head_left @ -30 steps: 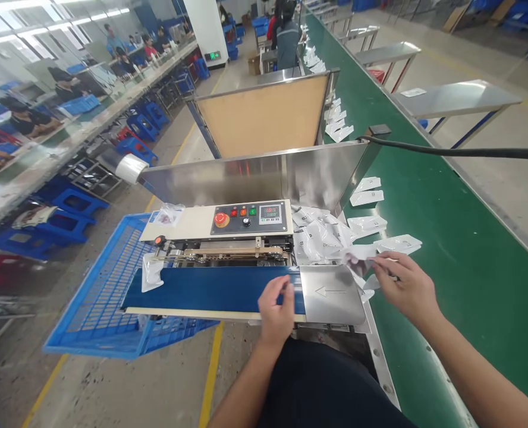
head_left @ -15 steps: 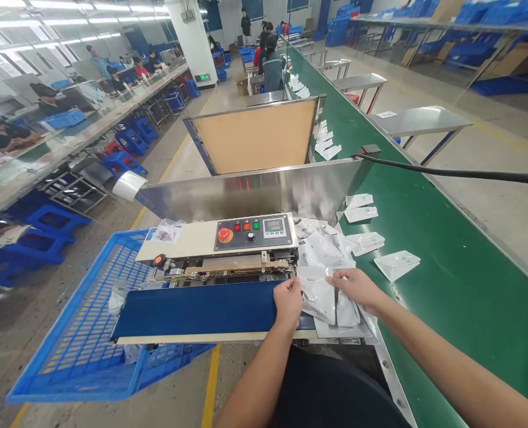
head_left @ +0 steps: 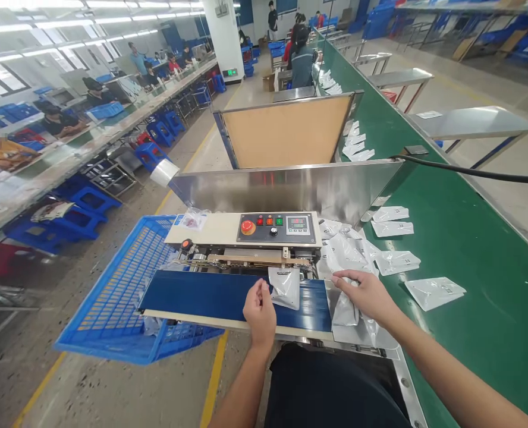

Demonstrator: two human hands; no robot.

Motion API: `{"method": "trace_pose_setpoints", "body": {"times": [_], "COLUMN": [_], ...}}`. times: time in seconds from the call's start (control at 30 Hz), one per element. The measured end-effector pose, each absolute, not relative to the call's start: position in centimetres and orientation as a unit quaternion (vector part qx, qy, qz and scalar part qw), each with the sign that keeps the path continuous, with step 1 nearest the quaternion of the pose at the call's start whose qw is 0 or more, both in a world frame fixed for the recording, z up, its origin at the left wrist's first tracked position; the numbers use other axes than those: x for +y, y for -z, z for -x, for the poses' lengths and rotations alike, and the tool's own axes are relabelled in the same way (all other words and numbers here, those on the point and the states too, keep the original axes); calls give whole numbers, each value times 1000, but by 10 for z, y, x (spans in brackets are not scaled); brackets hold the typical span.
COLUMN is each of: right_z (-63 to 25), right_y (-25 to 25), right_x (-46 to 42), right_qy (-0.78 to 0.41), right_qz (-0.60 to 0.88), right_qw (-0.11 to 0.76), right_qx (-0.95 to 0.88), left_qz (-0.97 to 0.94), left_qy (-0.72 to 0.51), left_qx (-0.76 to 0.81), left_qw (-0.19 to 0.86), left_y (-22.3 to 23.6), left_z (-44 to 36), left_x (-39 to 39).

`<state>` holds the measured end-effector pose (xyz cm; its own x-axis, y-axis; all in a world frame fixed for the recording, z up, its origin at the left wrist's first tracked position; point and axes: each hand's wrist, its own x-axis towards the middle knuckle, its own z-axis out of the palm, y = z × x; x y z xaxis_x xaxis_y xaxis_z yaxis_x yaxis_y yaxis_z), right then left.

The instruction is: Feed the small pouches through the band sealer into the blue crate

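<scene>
A white pouch [head_left: 285, 291] stands at the right part of the blue conveyor belt [head_left: 201, 294], its top edge against the mouth of the sealing machine [head_left: 246, 229]. My left hand [head_left: 260, 312] is closed, fingertips curled together at that pouch's left edge. Over the steel plate at the machine's right end, my right hand [head_left: 364, 294] pinches the top of another white pouch [head_left: 345, 312] between thumb and fingers. More pouches lie under and beside it. Behind my right hand is a heap of white pouches [head_left: 346, 252].
To the right runs a green conveyor [head_left: 482, 333] with several pouches spread along it. A blue basket [head_left: 107, 345] sits below the machine's left end. Steel panel [head_left: 286, 190] stands behind the machine. A black cable [head_left: 478, 171] crosses above the green conveyor. Several people sit farther off.
One pouch has gone left from between my hands to the machine's mouth, my left hand moving left with it. My right hand has shifted onto another pouch. The camera view has turned left.
</scene>
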<state>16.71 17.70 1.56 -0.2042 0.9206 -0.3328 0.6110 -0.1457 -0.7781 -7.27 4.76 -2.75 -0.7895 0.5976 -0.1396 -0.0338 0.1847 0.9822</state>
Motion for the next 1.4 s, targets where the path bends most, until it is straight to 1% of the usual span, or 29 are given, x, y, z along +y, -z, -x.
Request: {"method": "trace_pose_setpoints", "body": {"times": [0.03, 0.17, 0.23, 0.3, 0.37, 0.5, 0.67, 0.8, 0.87, 0.97, 1.03, 1.27, 1.4], "right_z": [-164, -139, -135, -144, -161, -185, -181, -184, -189, -193, -188, -143, -151], "right_y": [-20, -35, -38, -38, -35, -25, -18, -15, -9, 4, 11, 3, -3], "right_x": [171, 155, 156, 158, 159, 147, 135, 137, 141, 154, 166, 184, 171], "right_qy": [-440, -448, -492, -556, -610, -623, -578, -529, -534, -576, -598, -606, -622], "right_qz": [609, 593, 581, 571, 558, 538, 528, 533, 567, 624, 636, 606, 584], "right_qw": [176, 192, 218, 256, 272, 235, 262, 257, 262, 275, 267, 196, 198], "right_qx": [-636, -641, -611, -547, -492, -518, -564, -608, -569, -450, -410, -477, -482], "left_qz": [-232, -389, -414, -395, -370, -376, -430, -453, -422, -295, -240, -198, -185], "left_qy": [-594, -505, -500, -524, -544, -521, -506, -488, -483, -490, -496, -529, -530], "left_qx": [718, 602, 554, 529, 515, 532, 582, 577, 603, 654, 660, 664, 690], "left_qw": [279, 481, 522, 538, 550, 551, 469, 473, 474, 495, 511, 489, 458], "left_y": [22, 6, 2, 0, 1, 9, 13, 20, 29, 46, 56, 62, 55], "left_z": [64, 20, 7, 4, 8, 12, -1, -5, -6, -9, -9, 30, 62], "left_x": [41, 42, 52, 62, 68, 72, 77, 85, 92, 107, 116, 113, 99]}}
